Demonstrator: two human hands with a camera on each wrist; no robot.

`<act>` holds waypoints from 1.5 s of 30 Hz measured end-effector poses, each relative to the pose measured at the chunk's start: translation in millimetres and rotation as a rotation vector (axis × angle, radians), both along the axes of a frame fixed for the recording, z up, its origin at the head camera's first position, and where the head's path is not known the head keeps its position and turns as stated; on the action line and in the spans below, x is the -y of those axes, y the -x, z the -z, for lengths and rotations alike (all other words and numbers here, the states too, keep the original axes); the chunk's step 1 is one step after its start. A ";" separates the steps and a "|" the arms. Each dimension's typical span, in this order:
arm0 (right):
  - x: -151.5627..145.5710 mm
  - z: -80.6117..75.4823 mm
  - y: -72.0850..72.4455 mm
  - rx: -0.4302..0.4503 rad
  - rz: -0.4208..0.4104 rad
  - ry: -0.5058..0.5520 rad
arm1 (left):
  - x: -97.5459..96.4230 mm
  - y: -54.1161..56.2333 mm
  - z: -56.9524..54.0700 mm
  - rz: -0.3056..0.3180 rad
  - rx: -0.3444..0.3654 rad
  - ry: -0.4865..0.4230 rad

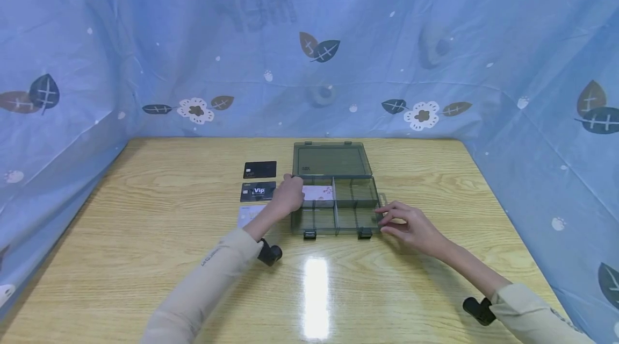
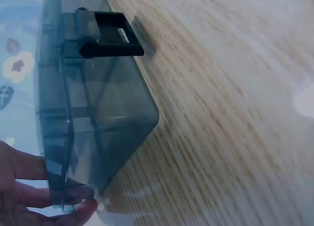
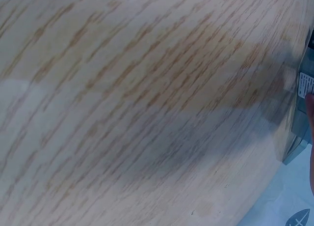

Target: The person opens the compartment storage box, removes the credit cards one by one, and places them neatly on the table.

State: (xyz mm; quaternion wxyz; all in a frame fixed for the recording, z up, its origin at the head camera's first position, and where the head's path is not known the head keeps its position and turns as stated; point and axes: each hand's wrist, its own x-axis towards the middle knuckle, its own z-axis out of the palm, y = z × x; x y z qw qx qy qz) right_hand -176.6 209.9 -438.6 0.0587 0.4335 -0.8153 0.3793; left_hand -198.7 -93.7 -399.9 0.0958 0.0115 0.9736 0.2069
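Note:
A dark translucent plastic compartment box [image 1: 354,219] lies on the table with its lid [image 1: 331,160] folded back. In its rear left compartment lies a pale card with a pink floral pattern [image 1: 317,193]. My left hand [image 1: 288,193] grips the box's left wall; in the left wrist view its fingers [image 2: 30,164] wrap the end by the rear corner. At the right wall, the fingers and thumb of my right hand [image 1: 408,226] hold the side near the front. Only a sliver of that hand shows in the right wrist view, beside a white label [image 3: 305,84] on the box.
Left of the box, a black card [image 1: 260,169], a dark grey "Vip" card [image 1: 258,191] and a whitish card [image 1: 247,214] lie in a column, the last partly covered by my left arm. Two black latches [image 1: 309,235] hang at the box's front. Blue patterned cloth [image 1: 271,54] surrounds the wooden table.

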 end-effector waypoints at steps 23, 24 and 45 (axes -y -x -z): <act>1.1 -2.6 -1.2 0.054 -0.001 0.013 | 26.2 -0.2 -2.0 0.104 -0.072 -0.499; 1.3 -2.3 -1.0 0.038 0.000 0.009 | 28.5 -0.1 -2.5 0.093 -0.059 -0.528; 0.7 -1.1 -1.6 0.016 -0.003 0.014 | 48.7 -17.8 1.3 -0.055 -0.025 -0.837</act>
